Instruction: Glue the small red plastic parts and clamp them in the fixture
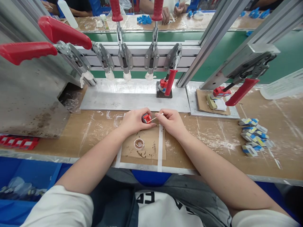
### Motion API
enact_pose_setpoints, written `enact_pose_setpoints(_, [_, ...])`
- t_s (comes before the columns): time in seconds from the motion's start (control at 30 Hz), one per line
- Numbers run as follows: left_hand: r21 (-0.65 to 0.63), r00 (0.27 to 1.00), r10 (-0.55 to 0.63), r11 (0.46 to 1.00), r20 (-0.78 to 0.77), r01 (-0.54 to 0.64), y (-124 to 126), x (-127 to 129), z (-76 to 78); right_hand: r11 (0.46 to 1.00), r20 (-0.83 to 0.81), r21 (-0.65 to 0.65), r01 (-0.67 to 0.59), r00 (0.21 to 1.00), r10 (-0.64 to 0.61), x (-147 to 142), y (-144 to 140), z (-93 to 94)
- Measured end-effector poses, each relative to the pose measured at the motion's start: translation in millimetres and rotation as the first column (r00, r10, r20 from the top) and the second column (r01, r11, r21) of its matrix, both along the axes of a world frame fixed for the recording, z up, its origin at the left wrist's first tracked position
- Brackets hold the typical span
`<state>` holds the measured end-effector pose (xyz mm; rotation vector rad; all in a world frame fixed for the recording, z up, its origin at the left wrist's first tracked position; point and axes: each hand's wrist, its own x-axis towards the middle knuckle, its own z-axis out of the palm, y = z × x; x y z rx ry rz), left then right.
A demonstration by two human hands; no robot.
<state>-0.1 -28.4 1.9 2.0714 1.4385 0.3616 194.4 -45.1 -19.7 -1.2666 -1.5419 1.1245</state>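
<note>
Pretty standard assembly-line bench: a brown workbench [272, 126] covered in cardboard and smeared with white residue. At its back edge sits a metal plate [118, 97], and right above that plate runs an aluminium frame [142, 52] with a row of red-handled clamps [63, 31]. Behind the frame there's a green conveyor belt [213, 63], and past the belt a second bench [132, 23]. Blue bins [28, 176] sit below the workbench's near edge. Lighting is bright and even.

Red part [146, 118] mostly hidden inside left hand [133, 121]. Stick [156, 117] end hidden by right hand [171, 121] fingers. Red pieces [19, 142] at nine o'clock cut off by edge. Co-worker's hands [172, 9] at twelve o'clock cropped, blurred.
</note>
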Motion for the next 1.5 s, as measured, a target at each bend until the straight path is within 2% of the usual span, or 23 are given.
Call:
enact_pose_setpoints(0.33, [-0.005,0.999,0.018,1.0,-0.041,-0.018,-0.8,1.9,1.9,0.994,0.09,0.09,0.054,0.994,-0.062,1.0,-3.3,3.5])
enact_pose_setpoints(0.43, [0.004,0.998,0.019,1.0,-0.061,-0.019,-0.9,2.5,2.9,0.986,0.127,0.159,0.053,0.989,-0.073,1.8,-4.5,4.5])
enact_pose_setpoints(0.6, [0.0,0.994,0.019,1.0,-0.106,-0.019,-0.6,3.3,4.1,0.939,0.225,0.344,0.013,0.97,-0.096,0.9,-6.6,5.0])
enact_pose_setpoints(0.77, [0.007,0.994,0.021,1.0,-0.112,-0.02,-0.7,3.5,4.5,0.894,0.273,0.448,-0.014,0.954,-0.121,-0.2,-8.9,5.0])
enact_pose_setpoints(1.1, [0.027,0.988,0.009,1.0,-0.156,-0.005,-0.7,4.5,3.3,0.885,0.342,0.462,-0.054,0.932,-0.122,0.5,-11.3,9.2])
enact_pose_setpoints(1.5, [0.034,0.985,-0.001,0.999,-0.171,0.007,-0.6,4.5,2.3,0.882,0.294,0.468,-0.061,0.951,-0.091,0.9,-11.6,9.1])
